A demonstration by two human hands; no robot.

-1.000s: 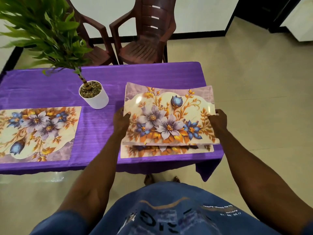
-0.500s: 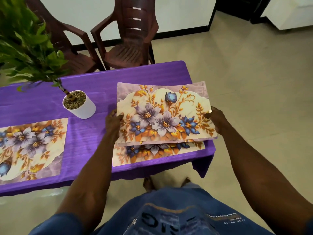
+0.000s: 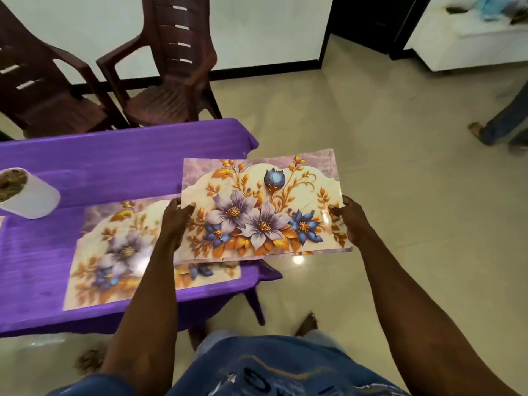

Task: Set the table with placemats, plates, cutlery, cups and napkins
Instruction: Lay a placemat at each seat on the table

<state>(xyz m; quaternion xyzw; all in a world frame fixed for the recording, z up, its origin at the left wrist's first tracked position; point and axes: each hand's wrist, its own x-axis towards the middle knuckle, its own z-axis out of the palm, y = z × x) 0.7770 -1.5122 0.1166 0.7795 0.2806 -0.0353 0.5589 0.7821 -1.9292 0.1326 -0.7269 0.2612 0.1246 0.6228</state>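
You are gripping a placemat (image 3: 265,207) by its short edges, left hand (image 3: 175,221) and right hand (image 3: 350,221), past the desk (image 3: 128,161) corner. One laid mat (image 3: 114,252) is showing; plates, cutlery, cups and napkins are nowhere showing.

Placemat (image 3: 154,252) on table (image 3: 114,161), pot (image 3: 27,195) left, chairs (image 3: 171,90) behind

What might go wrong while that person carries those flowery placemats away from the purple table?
1. The held placemats look like more than one sheet, pinched only at the short edges by the left hand and right hand; a lower one might slip out.
2. They hang partly over bare floor, so a dropped mat would probably land there.
3. The plant pot stands near the mat on the table; a careless swing might knock it.
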